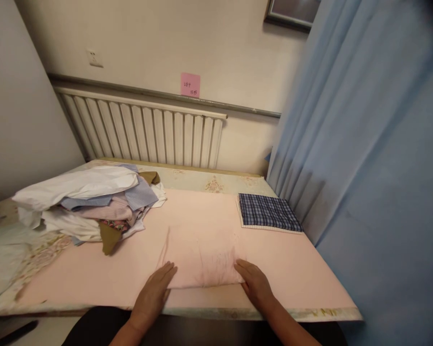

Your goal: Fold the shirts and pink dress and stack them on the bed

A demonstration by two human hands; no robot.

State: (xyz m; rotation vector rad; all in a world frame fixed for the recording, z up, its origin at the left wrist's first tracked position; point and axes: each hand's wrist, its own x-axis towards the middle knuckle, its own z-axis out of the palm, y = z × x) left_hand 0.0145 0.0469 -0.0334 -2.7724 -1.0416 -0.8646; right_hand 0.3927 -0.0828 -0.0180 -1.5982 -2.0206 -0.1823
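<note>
A pale pink folded garment lies in front of me on the pink sheet, nearly the same colour as it, with creases across its surface. My left hand grips its near left corner, fingers together on top and the thumb mostly hidden. At the near right corner, my right hand has its fingers over the edge and its thumb low against the side. To the right rests a folded navy checked cloth on top of a whitish folded piece.
A loose heap of clothes, white, striped and olive, sits on the left. The pink sheet covers a floral tabletop. A blue curtain borders the right side. Behind stands a white radiator, below a pink note.
</note>
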